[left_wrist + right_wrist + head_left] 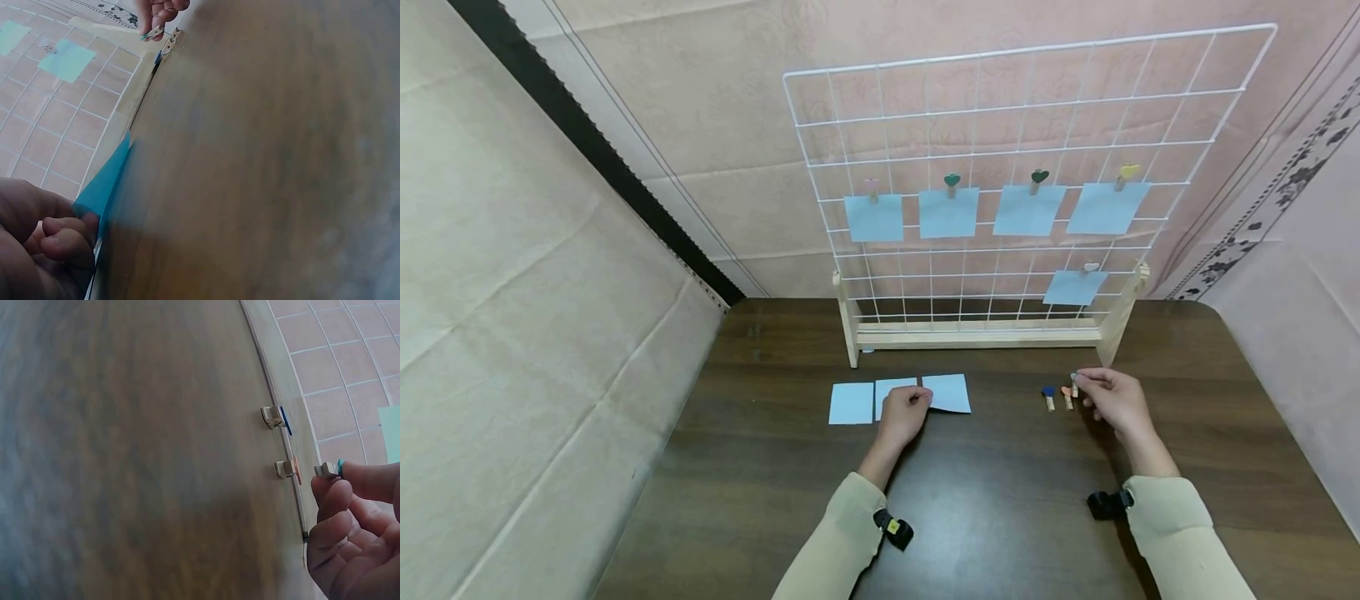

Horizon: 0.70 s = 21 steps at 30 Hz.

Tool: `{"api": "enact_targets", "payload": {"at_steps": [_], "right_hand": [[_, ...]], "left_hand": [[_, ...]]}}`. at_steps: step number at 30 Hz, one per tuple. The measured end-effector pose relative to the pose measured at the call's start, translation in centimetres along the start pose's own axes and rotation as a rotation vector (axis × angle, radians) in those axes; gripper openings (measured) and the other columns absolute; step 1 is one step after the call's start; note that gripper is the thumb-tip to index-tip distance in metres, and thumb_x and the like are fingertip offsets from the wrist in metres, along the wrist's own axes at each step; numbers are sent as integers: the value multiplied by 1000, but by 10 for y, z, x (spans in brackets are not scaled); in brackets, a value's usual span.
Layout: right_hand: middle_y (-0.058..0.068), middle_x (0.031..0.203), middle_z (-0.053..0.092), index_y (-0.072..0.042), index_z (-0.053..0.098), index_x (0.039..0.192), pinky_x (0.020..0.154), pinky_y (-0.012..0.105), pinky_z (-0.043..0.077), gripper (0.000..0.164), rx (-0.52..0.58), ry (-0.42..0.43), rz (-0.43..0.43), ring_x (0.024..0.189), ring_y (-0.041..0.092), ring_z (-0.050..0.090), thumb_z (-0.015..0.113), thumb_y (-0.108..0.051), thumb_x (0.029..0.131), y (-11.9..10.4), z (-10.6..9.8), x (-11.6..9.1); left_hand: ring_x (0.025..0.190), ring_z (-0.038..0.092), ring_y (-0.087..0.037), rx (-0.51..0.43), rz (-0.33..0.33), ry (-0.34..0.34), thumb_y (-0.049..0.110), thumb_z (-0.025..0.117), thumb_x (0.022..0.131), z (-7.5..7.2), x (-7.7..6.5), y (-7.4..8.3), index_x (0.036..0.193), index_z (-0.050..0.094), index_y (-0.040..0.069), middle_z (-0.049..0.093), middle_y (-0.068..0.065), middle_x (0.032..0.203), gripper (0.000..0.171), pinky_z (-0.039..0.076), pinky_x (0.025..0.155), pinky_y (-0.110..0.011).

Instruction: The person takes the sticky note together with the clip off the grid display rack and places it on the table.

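My left hand pinches the edge of a blue paper sheet, the rightmost in a row of three on the table. In the left wrist view this sheet tilts up from the tabletop. Beside it lie a middle sheet, partly hidden by the hand, and a left sheet. Between thumb and fingers, my right hand holds a small wooden clothespin with a teal top, just off the table. A dark-blue-topped clothespin and an orange-topped clothespin lie to its left.
Behind the sheets stands a white wire grid on a wooden base. Several blue sheets hang on it from heart-topped clothespins, most in one row, with a single sheet lower right. Cloth-covered walls surround the table.
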State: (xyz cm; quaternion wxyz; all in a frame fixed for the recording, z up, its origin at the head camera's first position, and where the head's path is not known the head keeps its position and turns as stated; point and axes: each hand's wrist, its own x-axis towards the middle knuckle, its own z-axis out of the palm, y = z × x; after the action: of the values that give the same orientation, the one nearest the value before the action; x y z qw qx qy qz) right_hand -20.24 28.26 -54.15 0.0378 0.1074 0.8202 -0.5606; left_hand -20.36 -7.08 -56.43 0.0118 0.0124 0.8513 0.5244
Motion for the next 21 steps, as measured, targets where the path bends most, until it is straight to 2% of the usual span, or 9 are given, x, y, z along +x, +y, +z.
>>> {"api": "enact_targets", "payload": {"at_steps": [6, 9, 11, 14, 21], "right_hand": [[-7, 88, 72, 14, 60, 135, 53, 28, 53, 45, -6, -4, 14, 68, 10, 61, 61, -23, 109, 3, -3, 1], [-6, 87, 72, 14, 60, 134, 53, 28, 53, 44, -20, -9, 26, 69, 10, 61, 60, -23, 109, 6, -5, 2], [-6, 87, 72, 14, 61, 133, 52, 29, 52, 44, -31, -13, 32, 69, 11, 61, 60, -23, 109, 8, -6, 1], [-6, 86, 71, 14, 61, 132, 51, 29, 51, 43, -47, -20, 38, 68, 11, 60, 61, -22, 109, 10, -7, 1], [0, 83, 67, 13, 62, 131, 52, 30, 51, 42, -63, -38, 64, 64, 13, 57, 61, -22, 108, 13, -6, 1]], "left_hand": [[81, 66, -13, 31, -3, -12, 10, 62, 104, -2, 0, 2, 105, 83, 3, 78, -8, 98, 22, 58, 86, -41], [69, 57, -10, 52, -4, -25, 10, 61, 104, -2, 1, 2, 100, 83, 5, 74, -4, 84, 24, 54, 76, -33], [62, 49, -10, 64, 0, -42, 10, 59, 105, -3, 2, 2, 93, 82, 5, 67, -1, 72, 26, 48, 69, -30], [57, 42, -10, 80, 8, -69, 10, 58, 105, -3, 4, 1, 81, 76, 5, 54, 2, 61, 31, 41, 65, -28], [54, 34, -11, 101, 24, -108, 10, 57, 103, -8, 6, 5, 61, 52, 14, 39, 7, 56, 42, 36, 61, -28]]}}
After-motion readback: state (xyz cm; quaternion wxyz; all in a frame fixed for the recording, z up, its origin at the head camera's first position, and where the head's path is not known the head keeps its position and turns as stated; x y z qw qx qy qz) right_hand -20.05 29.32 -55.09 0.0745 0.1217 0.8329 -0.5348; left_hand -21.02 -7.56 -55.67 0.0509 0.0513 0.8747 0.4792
